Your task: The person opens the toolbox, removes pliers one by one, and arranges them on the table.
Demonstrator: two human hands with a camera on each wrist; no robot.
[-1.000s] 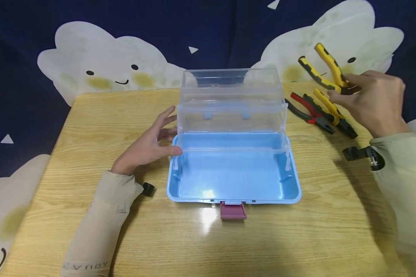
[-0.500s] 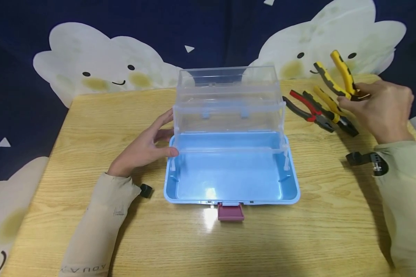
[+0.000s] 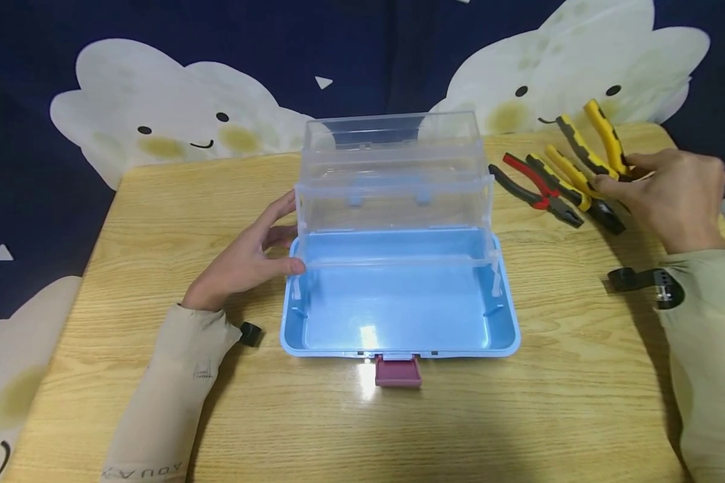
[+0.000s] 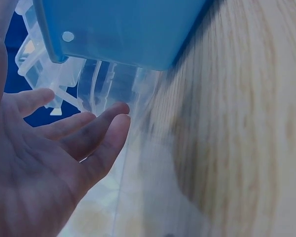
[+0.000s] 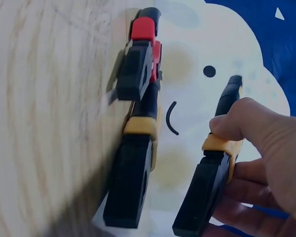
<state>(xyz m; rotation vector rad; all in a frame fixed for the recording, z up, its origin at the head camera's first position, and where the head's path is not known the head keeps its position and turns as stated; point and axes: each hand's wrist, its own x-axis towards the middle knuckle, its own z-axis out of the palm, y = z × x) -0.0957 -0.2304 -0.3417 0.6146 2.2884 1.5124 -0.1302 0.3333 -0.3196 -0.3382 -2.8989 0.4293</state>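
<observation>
My right hand (image 3: 677, 198) grips a pair of yellow-and-black pliers (image 3: 604, 134) near the pivot, handles pointing away from me. In the right wrist view, the thumb presses one side of the held pliers (image 5: 202, 187) and their dark jaws point toward the camera. Left of them, a second yellow-and-black pair of pliers (image 3: 605, 216) and a red-and-black pair of pliers (image 3: 564, 211) lie side by side on the table. My left hand (image 3: 244, 261) is at the left side of a blue toolbox (image 3: 399, 308), fingers spread, thumb tip at the rim. The left wrist view shows its fingers loosely bent.
Clear plastic trays and a lid (image 3: 393, 168) stand raised over the toolbox's back half. A maroon latch (image 3: 397, 372) hangs at its front. The wooden table (image 3: 429, 429) ends at a dark blue cloth (image 3: 374, 54) printed with clouds.
My right hand has carried the held pliers right and down, closer to the two pairs on the table. The left hand stays by the toolbox, and the head view has shifted slightly.
</observation>
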